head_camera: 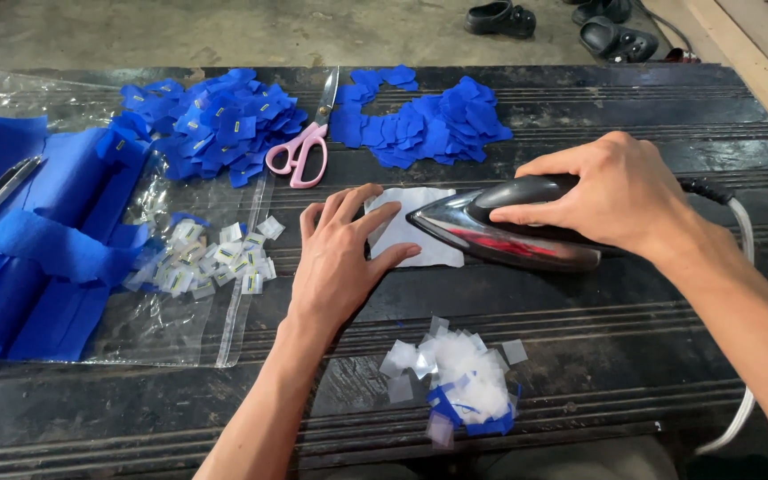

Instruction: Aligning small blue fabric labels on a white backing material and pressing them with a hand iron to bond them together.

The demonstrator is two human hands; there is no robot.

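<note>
iron [504,233] nose rests on white sheet [412,229]; right hand [611,191] fingers wrapped on handle, left hand [340,258] spread flat just beside, steadying; judged mid-press; next slide needs left fingertips clear.

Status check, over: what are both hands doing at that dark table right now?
Left hand flat, fingers pinning white paper sheet. Right hand gripping black-handled metal iron, tip on sheet. Pink-handled scissors behind, clear of the iron.

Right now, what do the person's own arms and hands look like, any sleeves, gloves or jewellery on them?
Both arms are bare to the frame's edge: no sleeve shows. The left hand and right hand are ungloved, with no ring, watch or bracelet visible. Fingernails are short and unpainted. No markings or tattoos show on either forearm.
</note>
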